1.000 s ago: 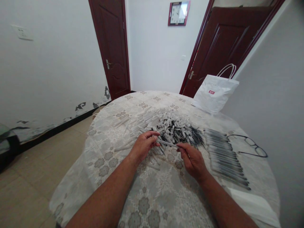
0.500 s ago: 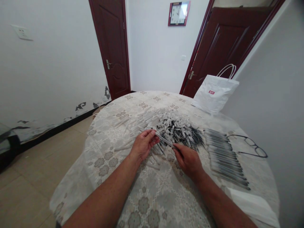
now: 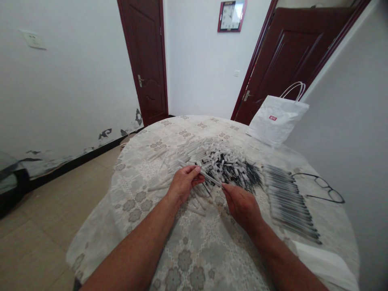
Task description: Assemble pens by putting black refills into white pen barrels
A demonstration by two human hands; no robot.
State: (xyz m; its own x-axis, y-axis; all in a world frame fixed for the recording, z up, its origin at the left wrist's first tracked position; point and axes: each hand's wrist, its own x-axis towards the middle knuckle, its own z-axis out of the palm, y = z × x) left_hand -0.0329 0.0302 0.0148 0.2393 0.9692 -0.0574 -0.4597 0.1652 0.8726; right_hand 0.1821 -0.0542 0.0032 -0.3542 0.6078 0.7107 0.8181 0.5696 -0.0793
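Between my two hands a thin translucent pen (image 3: 211,178) slants down to the right above the table. My left hand (image 3: 185,182) is closed on its upper left end, pinching with thumb and fingers. The fingertips of my right hand (image 3: 241,201) are closed on its lower right end. Just beyond lies a heap of pen parts: clear barrels (image 3: 194,151), small whitish pieces (image 3: 235,157) and dark thin refills (image 3: 252,173). A row of pens (image 3: 292,204) with dark tips lies side by side to the right of my right hand.
A patterned tablecloth (image 3: 184,238) covers the round table. Black-framed glasses (image 3: 329,189) lie beyond the pen row. A white paper bag (image 3: 277,119) stands at the back right. Something white (image 3: 327,260) lies at the near right edge.
The view has shifted slightly, so everything sits a little further right. Both hands keep hold of the same pen, and my right fingers look more closely pinched at its end.
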